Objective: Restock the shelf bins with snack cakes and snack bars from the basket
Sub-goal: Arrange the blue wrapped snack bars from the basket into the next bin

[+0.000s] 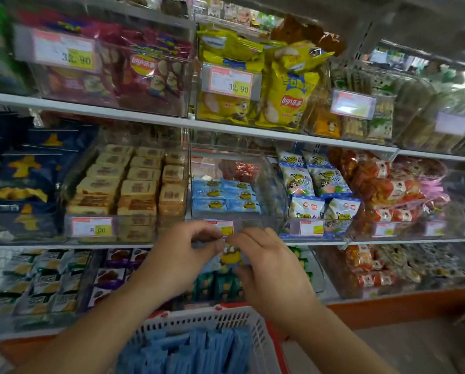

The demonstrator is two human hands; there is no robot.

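Observation:
Both hands hold a small stack of light-blue snack cake packets (pixel 230 256) printed with a yellow cartoon figure, just below the middle shelf's front edge. My left hand (pixel 184 251) pinches the stack's top left edge, and my right hand (pixel 265 256) grips its right side with the thumb underneath. Straight above them a clear bin (pixel 269 190) has its lid tipped open and holds several matching blue packets (pixel 226 194). Below my forearms, a white basket (pixel 212 323) with a red rim is full of more blue packets (pixel 191 352).
Left of the open bin stands a bin of tan cake packs (pixel 126 184) with an 8.00 tag. To the right are white-and-blue snack bags (pixel 317 182) and red-wrapped snacks (pixel 382 187). Chip bags (pixel 288 85) fill the shelf above. The lowest shelf holds more packets.

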